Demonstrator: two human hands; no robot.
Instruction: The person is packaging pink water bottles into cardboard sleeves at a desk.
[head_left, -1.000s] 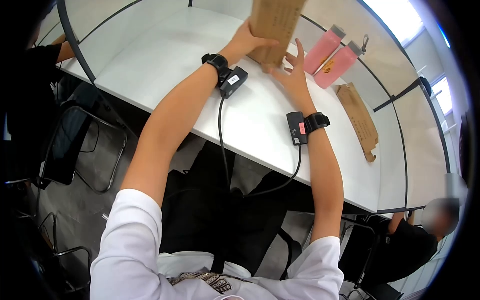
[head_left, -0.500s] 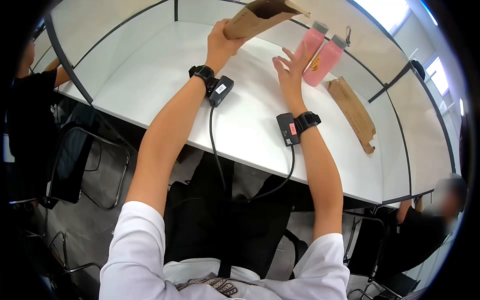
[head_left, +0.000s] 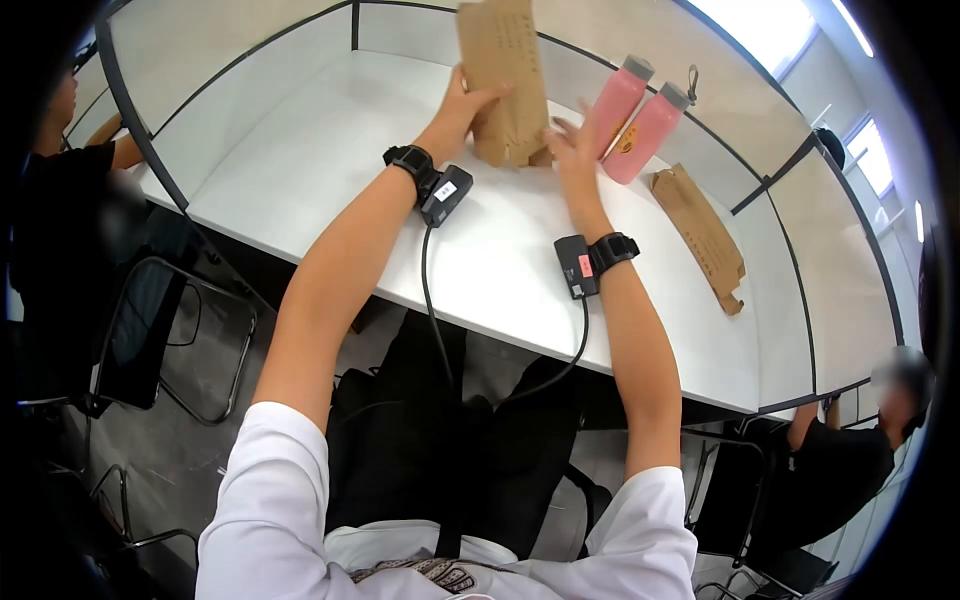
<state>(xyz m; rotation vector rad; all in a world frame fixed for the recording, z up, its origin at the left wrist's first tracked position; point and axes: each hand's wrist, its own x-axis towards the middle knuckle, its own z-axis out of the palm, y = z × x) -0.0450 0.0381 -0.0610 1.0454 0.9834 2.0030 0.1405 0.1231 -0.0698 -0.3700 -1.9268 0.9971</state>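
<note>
A brown cardboard box is raised over the white table, gripped at its left side by my left hand. Beside the lower right corner of the box is my right hand, its fingers apart and slightly blurred. Just right of that hand stand two pink bottles with grey caps, the left bottle and the right bottle, which has a loop on its cap. A second, flattened cardboard piece lies on the table to their right.
Pale partition panels with black edges surround the white table. A person in black is at the far left, another person at the lower right. Black cables run from both wrist devices.
The box has turned from tilted to nearly upright, its lower end now near my right hand. My right hand has drawn slightly away from the bottles.
</note>
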